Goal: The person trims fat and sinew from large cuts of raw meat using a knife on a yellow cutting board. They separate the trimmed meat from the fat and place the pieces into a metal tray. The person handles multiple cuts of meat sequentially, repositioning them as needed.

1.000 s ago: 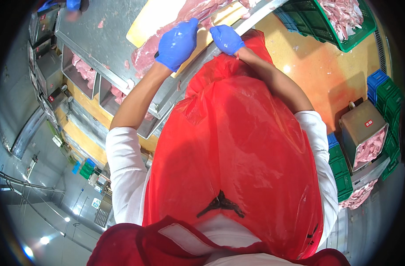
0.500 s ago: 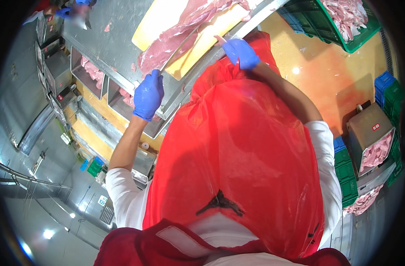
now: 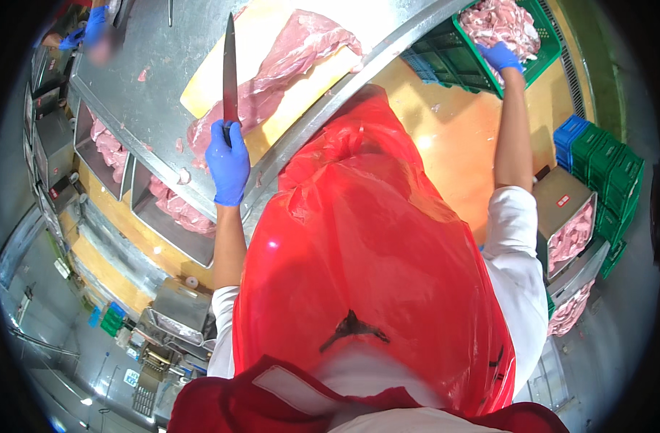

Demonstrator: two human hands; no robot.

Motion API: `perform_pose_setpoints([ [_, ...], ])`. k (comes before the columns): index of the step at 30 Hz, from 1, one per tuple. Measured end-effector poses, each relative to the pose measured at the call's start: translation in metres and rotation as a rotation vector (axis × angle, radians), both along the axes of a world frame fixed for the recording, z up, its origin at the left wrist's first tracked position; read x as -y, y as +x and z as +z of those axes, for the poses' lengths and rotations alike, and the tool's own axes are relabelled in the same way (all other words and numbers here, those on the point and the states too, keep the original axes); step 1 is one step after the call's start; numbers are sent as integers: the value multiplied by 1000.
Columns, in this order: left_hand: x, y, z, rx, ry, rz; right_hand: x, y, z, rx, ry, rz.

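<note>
My left hand (image 3: pixel 229 162), in a blue glove, is closed around the dark handle of a long knife (image 3: pixel 230 76). Its blade points away from me, upright in the picture, over the left part of a yellow cutting board (image 3: pixel 278 124). A long pink slab of raw meat (image 3: pixel 294 61) lies across that board, just right of the blade. Far to the right, my gloved right hand (image 3: pixel 502 58) reaches over the edge of a green crate (image 3: pixel 478 65) at the heap of meat trimmings (image 3: pixel 500 25). Its fingers look stretched out, with no piece visible in them.
The steel table (image 3: pixel 135 94) has a raised rim on my side. Metal bins of meat (image 3: pixel 178 206) stand below its left edge. Stacked green crates (image 3: pixel 611 166) and a steel bin (image 3: pixel 565 209) stand at right. A co-worker's gloved hands (image 3: pixel 92 29) are at far left.
My right hand has swung from the table edge, where it pinched a small meat scrap, right to the green crate. My left hand has raised the knife off the meat.
</note>
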State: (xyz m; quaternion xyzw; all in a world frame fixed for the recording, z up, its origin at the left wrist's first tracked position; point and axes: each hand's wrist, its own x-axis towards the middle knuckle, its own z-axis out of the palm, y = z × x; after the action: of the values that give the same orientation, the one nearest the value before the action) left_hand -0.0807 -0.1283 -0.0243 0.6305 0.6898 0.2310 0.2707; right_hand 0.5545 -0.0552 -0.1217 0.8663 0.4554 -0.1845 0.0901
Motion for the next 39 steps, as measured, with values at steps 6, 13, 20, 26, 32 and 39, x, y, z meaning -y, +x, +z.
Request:
perform_pose_setpoints([
  [6, 33, 6, -20, 208, -93, 206, 8, -257, 19, -581, 488, 417],
  [13, 50, -4, -14, 395, -68, 477, -75, -399, -7, -315, 370, 1293],
  [20, 90, -19, -4, 487, 90, 770, -232, -481, 31, -451, -521, 1300],
  [26, 143, 1, -20, 283, 114, 904, -290, -516, 15, -22, -122, 1503],
  [32, 138, 50, -35, 282, 77, 791, -170, -475, 10, -336, 66, 1941],
  [39, 19, 112, -36, -16, -131, 743, -193, -464, 5, -268, 162, 1791],
])
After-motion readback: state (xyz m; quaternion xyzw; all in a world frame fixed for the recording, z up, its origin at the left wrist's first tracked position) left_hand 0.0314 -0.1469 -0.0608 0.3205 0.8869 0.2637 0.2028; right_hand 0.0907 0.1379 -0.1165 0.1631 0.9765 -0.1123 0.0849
